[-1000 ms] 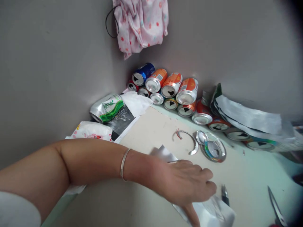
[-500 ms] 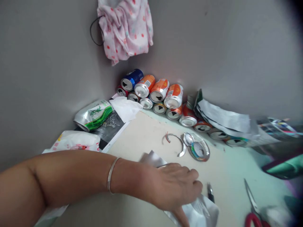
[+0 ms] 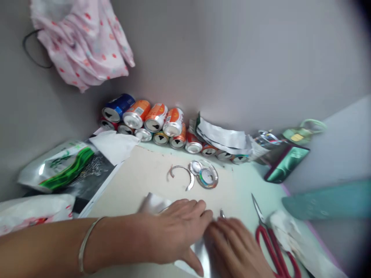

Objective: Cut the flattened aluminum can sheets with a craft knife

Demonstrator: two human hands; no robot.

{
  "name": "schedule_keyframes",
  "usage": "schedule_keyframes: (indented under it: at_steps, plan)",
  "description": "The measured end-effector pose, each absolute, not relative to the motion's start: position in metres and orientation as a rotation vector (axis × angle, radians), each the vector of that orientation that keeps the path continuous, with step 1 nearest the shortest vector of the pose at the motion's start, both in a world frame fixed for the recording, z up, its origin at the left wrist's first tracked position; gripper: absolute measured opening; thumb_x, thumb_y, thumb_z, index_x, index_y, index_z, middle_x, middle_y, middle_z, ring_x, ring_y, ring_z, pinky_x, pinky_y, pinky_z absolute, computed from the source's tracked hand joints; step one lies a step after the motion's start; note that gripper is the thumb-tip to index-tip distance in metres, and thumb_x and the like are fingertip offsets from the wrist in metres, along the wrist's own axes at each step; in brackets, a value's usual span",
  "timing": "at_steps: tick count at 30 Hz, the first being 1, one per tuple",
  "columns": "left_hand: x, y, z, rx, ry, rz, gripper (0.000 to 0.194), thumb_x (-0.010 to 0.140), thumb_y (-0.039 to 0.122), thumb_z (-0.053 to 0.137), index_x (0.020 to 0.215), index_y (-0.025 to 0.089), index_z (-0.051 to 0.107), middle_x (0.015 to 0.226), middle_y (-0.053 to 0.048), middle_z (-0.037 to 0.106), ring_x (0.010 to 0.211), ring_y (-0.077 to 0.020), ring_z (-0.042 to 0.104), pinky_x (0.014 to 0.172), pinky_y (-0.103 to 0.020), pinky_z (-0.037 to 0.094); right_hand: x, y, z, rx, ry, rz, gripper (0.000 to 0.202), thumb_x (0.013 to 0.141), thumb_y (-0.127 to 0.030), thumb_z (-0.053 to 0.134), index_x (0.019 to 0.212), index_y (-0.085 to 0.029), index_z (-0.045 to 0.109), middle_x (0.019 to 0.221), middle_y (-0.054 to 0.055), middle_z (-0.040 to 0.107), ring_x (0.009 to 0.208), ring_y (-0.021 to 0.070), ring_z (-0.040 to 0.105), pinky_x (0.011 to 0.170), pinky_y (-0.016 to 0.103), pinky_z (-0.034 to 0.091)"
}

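My left hand (image 3: 182, 227) lies palm down on a shiny aluminium sheet (image 3: 204, 258), thumb spread out and fingers over its surface. One corner of the sheet curls up behind the wrist. Against the sheet's right edge rests my right hand (image 3: 239, 247), its fingers stretched forward and slightly blurred. Just beyond those fingers shows the metal tip of a pen (image 3: 222, 213); the hand covers the rest of it. Red-handled scissors (image 3: 271, 247) lie to the right of my right hand, blades pointing away.
Cut can ends (image 3: 208, 177) and a curved metal strip (image 3: 189, 181) lie ahead. Stacked drink cans (image 3: 156, 117) line the wall, beside cut metal sheets (image 3: 223, 135). A crushed green-silver can (image 3: 60, 164) is left; a phone (image 3: 286, 164) and white cloth (image 3: 285, 229) are right.
My right hand has come into view and set down by the sheet's right edge, over the pen. The view has swung right. My left hand stays on the sheet.
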State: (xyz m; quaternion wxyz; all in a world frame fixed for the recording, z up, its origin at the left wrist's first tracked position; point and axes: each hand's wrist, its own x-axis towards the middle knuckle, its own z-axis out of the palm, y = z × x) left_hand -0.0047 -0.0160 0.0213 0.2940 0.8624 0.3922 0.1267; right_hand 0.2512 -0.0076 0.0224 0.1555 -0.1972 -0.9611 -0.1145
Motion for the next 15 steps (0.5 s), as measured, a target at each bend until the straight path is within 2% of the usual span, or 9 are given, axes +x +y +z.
schedule_keyframes:
  at_steps: [2,3,6,8,11,13,15]
  plan:
    - [-0.003,-0.015,0.016,2.237,1.050,0.331,0.082,0.074,0.055,0.088,0.136,0.017,0.051,0.137,-0.019,0.056,0.129,-0.0370,0.055,0.110,-0.050,0.044,0.249,-0.008,0.029,-0.760,-2.625,-0.453,0.033,0.107,-0.024,0.046,0.124,-0.013,0.071,0.115,0.015,0.080,0.105,0.0313,0.076,0.091,0.044,0.060]
    - [-0.002,-0.015,0.015,2.217,1.047,0.303,0.087,0.072,0.054,0.090,0.139,0.016,0.050,0.139,-0.020,0.055,0.133,-0.0389,0.053,0.112,-0.052,0.042,0.249,-0.010,0.031,-0.792,-2.605,-0.457,0.032,0.106,-0.022,0.048,0.126,-0.013,0.070,0.117,0.015,0.079,0.108,0.0305,0.075,0.093,0.043,0.059]
    - [0.001,-0.013,0.019,2.184,1.050,0.222,0.090,0.075,0.047,0.090,0.146,0.013,0.046,0.147,-0.024,0.050,0.141,-0.0421,0.046,0.116,-0.056,0.039,0.246,-0.015,0.032,-0.516,-2.678,-0.316,0.029,0.108,-0.020,0.048,0.122,-0.023,0.073,0.107,0.005,0.082,0.103,0.0210,0.076,0.097,0.031,0.058]
    - [0.002,-0.012,0.024,2.174,1.067,0.209,0.088,0.078,0.045,0.088,0.148,0.014,0.044,0.149,-0.024,0.050,0.141,-0.0408,0.047,0.116,-0.055,0.040,0.244,-0.017,0.033,-0.436,-2.612,-0.263,0.031,0.110,-0.029,0.045,0.115,-0.024,0.075,0.099,0.003,0.083,0.099,0.0220,0.076,0.098,0.037,0.057]
    - [0.003,-0.011,0.029,2.174,1.105,0.167,0.091,0.072,0.046,0.092,0.145,0.014,0.048,0.143,-0.022,0.055,0.135,-0.0382,0.053,0.114,-0.052,0.043,0.249,-0.020,0.041,-0.825,-2.545,-0.389,0.029,0.107,-0.023,0.051,0.126,-0.014,0.070,0.116,0.014,0.080,0.113,0.0315,0.073,0.101,0.049,0.055]
    - [0.003,-0.011,0.030,2.189,1.109,0.154,0.089,0.070,0.047,0.093,0.142,0.014,0.051,0.140,-0.020,0.057,0.132,-0.0372,0.055,0.112,-0.050,0.044,0.253,-0.024,0.046,-0.965,-2.479,-0.341,0.033,0.104,-0.019,0.052,0.133,-0.015,0.066,0.123,0.016,0.077,0.116,0.0313,0.071,0.100,0.045,0.057]
    - [0.002,-0.011,0.029,2.207,1.100,0.182,0.089,0.072,0.048,0.092,0.143,0.016,0.050,0.142,-0.020,0.056,0.134,-0.0373,0.054,0.112,-0.050,0.044,0.251,-0.026,0.046,-0.716,-2.565,-0.285,0.029,0.103,-0.019,0.054,0.127,-0.021,0.070,0.113,0.009,0.080,0.107,0.0259,0.075,0.097,0.038,0.058]
